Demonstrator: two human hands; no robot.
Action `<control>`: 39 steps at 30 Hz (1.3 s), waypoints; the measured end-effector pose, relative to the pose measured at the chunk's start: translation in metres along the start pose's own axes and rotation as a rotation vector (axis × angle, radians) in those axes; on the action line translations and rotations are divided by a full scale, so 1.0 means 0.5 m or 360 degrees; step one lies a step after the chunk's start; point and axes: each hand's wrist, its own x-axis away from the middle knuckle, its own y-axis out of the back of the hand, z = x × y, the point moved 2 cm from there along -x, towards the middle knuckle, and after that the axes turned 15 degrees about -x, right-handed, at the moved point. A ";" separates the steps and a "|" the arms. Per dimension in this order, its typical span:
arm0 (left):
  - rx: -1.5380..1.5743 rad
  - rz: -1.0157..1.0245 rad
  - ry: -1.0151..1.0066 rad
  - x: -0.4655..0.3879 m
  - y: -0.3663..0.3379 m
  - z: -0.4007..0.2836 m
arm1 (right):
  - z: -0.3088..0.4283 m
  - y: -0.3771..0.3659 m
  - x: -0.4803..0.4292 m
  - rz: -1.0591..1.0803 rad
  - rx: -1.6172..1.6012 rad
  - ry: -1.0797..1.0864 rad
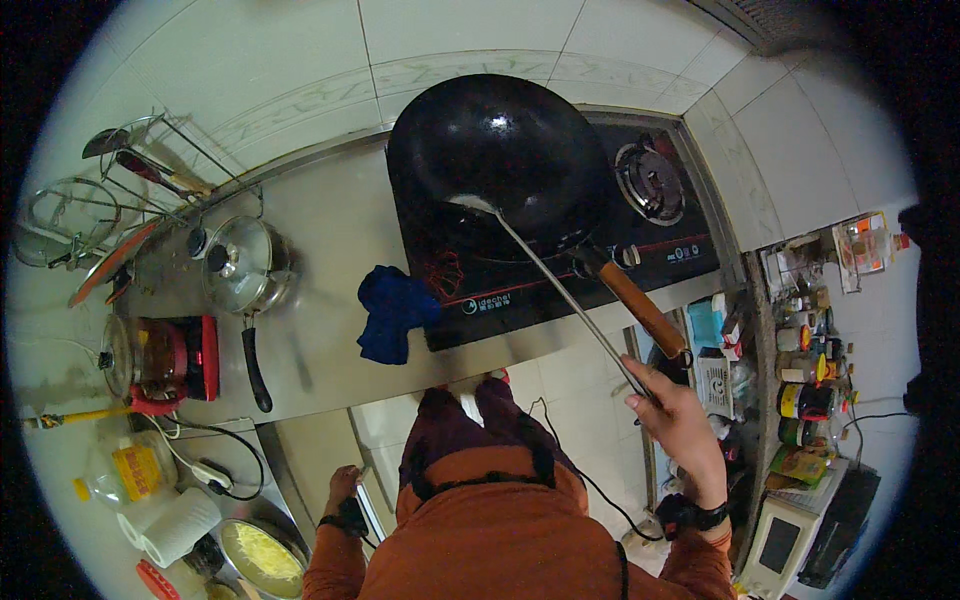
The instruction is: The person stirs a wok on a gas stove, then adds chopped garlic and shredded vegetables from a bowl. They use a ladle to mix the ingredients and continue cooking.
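My right hand (675,420) grips the end of a long metal handle, which belongs to a wok spatula or ladle (559,285). The tool's pale head lies against the near left part of a large black wok (499,150). From the wok, a wooden handle (641,307) points toward me, just beyond my right hand and apart from it. My left hand (343,484) hangs low at my left side, by the edge of a pale cabinet panel (367,499). Whether its fingers hold that edge is not clear.
The wok covers the left of a black gas hob (540,289); a bare burner (651,184) is at right. A blue cloth (394,315) touches the hob's front left corner. Left are a lidded saucepan (244,266), red appliance (199,356) and bowl of pale shreds (264,555).
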 end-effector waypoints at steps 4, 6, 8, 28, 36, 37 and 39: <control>0.0229 -0.0157 0.0061 0.020 -0.010 -0.053 | 0.002 0.008 0.026 -0.0007 0.0098 0.0170; -0.0129 -0.0227 -0.0311 0.017 0.007 -0.086 | 0.003 0.021 0.042 0.0067 0.0244 0.0047; -0.0721 -0.0271 -0.0745 0.019 0.016 -0.110 | 0.005 0.029 0.052 0.0042 0.0182 0.0107; -0.0725 -0.0256 -0.0531 0.055 -0.017 -0.069 | -0.042 -0.003 -0.058 -0.0338 -0.1284 -0.0434; -0.0734 -0.0153 -0.0546 0.057 -0.019 -0.050 | -0.037 -0.003 -0.082 -0.0350 -0.1310 -0.0446; -0.0572 -0.0067 -0.0332 0.052 -0.018 -0.046 | -0.035 -0.002 -0.086 -0.0329 -0.1338 -0.0438; -0.0357 -0.0220 -0.0261 0.050 -0.017 -0.049 | -0.032 -0.005 -0.094 -0.0315 -0.1310 -0.0412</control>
